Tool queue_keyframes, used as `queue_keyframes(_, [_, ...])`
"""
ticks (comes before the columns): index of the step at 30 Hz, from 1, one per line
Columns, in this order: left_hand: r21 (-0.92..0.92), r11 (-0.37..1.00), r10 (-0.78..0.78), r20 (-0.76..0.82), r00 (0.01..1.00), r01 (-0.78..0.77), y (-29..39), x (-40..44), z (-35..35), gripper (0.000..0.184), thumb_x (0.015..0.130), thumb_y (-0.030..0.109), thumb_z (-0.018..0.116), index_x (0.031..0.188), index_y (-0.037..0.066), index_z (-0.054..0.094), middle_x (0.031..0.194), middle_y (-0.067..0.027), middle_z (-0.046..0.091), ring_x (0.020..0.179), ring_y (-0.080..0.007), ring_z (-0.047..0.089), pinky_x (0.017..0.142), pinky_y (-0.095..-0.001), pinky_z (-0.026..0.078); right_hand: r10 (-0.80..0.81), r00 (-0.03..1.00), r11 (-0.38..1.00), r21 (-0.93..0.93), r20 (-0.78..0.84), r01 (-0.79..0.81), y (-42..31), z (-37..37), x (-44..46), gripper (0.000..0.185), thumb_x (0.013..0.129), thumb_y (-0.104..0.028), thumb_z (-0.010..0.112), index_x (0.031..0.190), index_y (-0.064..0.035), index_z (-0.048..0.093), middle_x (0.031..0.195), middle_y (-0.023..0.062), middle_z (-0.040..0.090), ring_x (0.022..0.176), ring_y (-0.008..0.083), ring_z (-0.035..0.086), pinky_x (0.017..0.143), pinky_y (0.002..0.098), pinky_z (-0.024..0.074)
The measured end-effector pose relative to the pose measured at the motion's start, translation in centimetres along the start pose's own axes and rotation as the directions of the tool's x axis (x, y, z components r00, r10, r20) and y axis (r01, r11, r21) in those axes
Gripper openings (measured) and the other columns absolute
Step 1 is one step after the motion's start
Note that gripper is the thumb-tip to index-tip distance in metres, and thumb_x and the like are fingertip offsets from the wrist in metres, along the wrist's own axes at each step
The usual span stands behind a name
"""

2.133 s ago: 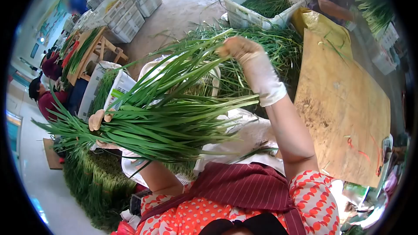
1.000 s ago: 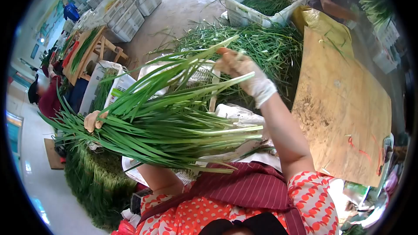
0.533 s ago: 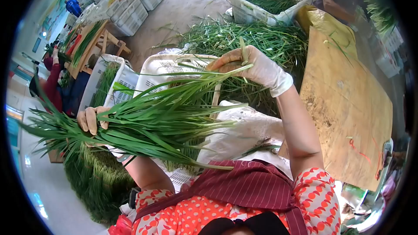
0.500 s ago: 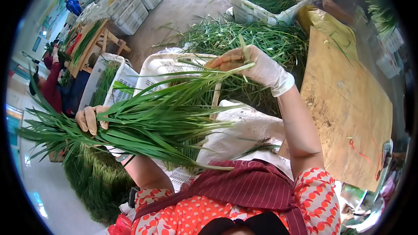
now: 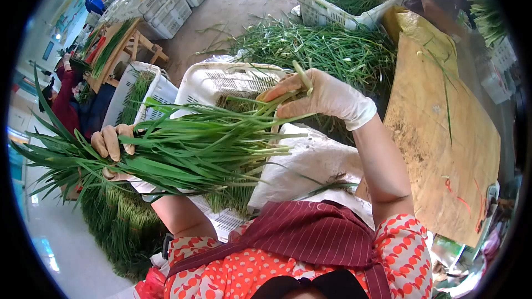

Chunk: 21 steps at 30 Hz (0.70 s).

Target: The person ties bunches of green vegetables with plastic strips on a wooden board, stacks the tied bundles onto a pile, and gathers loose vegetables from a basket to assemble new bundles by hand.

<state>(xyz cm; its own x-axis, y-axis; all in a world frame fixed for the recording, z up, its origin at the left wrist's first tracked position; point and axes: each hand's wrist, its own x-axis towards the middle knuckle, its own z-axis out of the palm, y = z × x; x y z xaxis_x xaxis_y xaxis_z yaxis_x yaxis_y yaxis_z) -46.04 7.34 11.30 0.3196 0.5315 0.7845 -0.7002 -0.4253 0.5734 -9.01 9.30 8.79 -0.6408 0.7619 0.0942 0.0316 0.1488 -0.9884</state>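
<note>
A loose bunch of long green leafy stalks (image 5: 194,149) lies across the front of my body, leaf tips to the left and pale ends to the right. My gloved left hand (image 5: 114,147) is wrapped round its leafy part. My gloved right hand (image 5: 318,99) pinches several pale stalk ends at the upper right of the bunch, with one thicker stalk sticking up between the fingers. Behind the bunch, a white crate (image 5: 205,80) holds more stalks. Below my left hand stands a big stack of tied green bundles (image 5: 124,227).
A heap of loose greens (image 5: 321,50) lies beyond my right hand, with a white basket (image 5: 327,14) behind it. A wooden board (image 5: 443,149) stands at the right. White crates (image 5: 169,14) are stacked at the back left. Other people are at the far left and upper right.
My right hand has moved from above the bunch down closer to it, now gripping stalk ends. My left hand, still round the leaves, has shifted slightly left and down.
</note>
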Motion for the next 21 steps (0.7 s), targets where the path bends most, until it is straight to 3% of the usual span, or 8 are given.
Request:
queue_keyframes(3, [-0.011,1.000,-0.019,-0.010,1.000,0.018,-0.1,-0.2,-0.1,0.025,0.073,0.014,0.069,0.084,0.013,0.047,0.077,0.0017,0.051,0.075,-0.0187,0.050,0.076,-0.0413,0.042,0.064,0.998,0.995,0.075,0.008,-0.065,0.1,0.2,-0.2,0.037,0.074,-0.016,0.074,0.106,-0.0013,0.064,0.104,0.0096,0.065,0.096,0.0138,0.057,0.086,0.0280,0.0442])
queue_keyframes(7, [-0.030,1.000,-0.006,-0.020,1.000,0.006,-0.1,0.2,0.0,0.026,0.073,0.014,0.070,0.085,0.013,0.047,0.077,0.0011,0.050,0.076,-0.0193,0.049,0.073,-0.0410,0.041,0.155,0.988,0.980,-0.122,-0.020,-0.156,0.0,0.6,0.0,0.046,0.072,-0.023,0.076,0.108,0.0006,0.062,0.103,0.0111,0.065,0.096,0.0150,0.057,0.087,0.0286,0.0435])
queue_keyframes(11, [-0.052,0.999,-0.019,-0.051,0.999,0.016,-0.6,0.4,0.3,0.028,0.069,0.009,0.071,0.085,0.010,0.047,0.076,-0.0014,0.048,0.077,-0.0215,0.049,0.073,-0.0408,0.041,-0.033,0.990,0.976,-0.216,-0.136,0.003,1.1,0.8,0.0,0.041,0.072,-0.018,0.076,0.106,0.0003,0.063,0.105,0.0120,0.063,0.095,0.0169,0.058,0.087,0.0286,0.0442])
queue_keyframes(13, [-0.073,0.997,-0.041,-0.055,0.998,0.037,-0.4,0.4,-0.3,0.029,0.068,0.007,0.071,0.084,0.009,0.047,0.076,-0.0011,0.048,0.077,-0.0214,0.049,0.072,-0.0407,0.040,-0.158,0.986,0.983,0.081,-0.058,0.162,1.7,0.8,0.1,0.034,0.074,-0.013,0.073,0.104,-0.0008,0.064,0.103,0.0111,0.063,0.094,0.0158,0.059,0.086,0.0284,0.0445])
queue_keyframes(15, [-0.091,0.991,-0.092,0.011,0.996,0.093,-0.1,0.4,-0.9,0.030,0.066,0.006,0.071,0.083,0.010,0.046,0.077,0.0003,0.048,0.079,-0.0210,0.049,0.078,-0.0429,0.041,-0.098,0.989,0.990,0.085,-0.112,0.108,1.3,1.2,-0.4,0.025,0.076,-0.010,0.069,0.099,-0.0001,0.065,0.098,0.0090,0.064,0.091,0.0159,0.059,0.084,0.0289,0.0454])
queue_keyframes(17, [-0.088,0.993,-0.083,-0.110,0.990,0.073,-0.2,0.2,-0.1,0.032,0.066,0.005,0.071,0.082,0.011,0.045,0.078,0.0021,0.047,0.080,-0.0207,0.049,0.088,-0.0458,0.038,-0.113,0.954,0.972,0.169,-0.279,0.165,0.9,1.4,-0.6,0.019,0.078,-0.011,0.068,0.093,0.0011,0.065,0.091,0.0069,0.065,0.088,0.0166,0.060,0.083,0.0284,0.0462])
queue_keyframes(19, [-0.135,0.988,-0.082,-0.085,0.993,0.071,0.0,-0.3,-1.0,0.032,0.065,0.003,0.071,0.081,0.013,0.045,0.079,0.0025,0.047,0.085,-0.0204,0.047,0.096,-0.0475,0.033,-0.081,0.918,0.920,0.326,-0.387,0.218,1.6,1.1,-0.8,0.018,0.080,-0.012,0.066,0.092,0.0010,0.063,0.088,0.0070,0.064,0.086,0.0168,0.061,0.082,0.0276,0.0471])
queue_keyframes(21, [-0.174,0.977,-0.136,-0.077,0.988,0.121,0.4,-0.8,-1.7,0.032,0.065,0.002,0.070,0.082,0.012,0.045,0.082,0.0017,0.045,0.089,-0.0209,0.044,0.095,-0.0461,0.033,-0.026,0.872,0.728,0.588,-0.489,0.352,2.4,0.1,-1.4,0.020,0.077,-0.013,0.068,0.094,-0.0016,0.066,0.091,0.0087,0.066,0.082,0.0169,0.062,0.079,0.0305,0.0481])
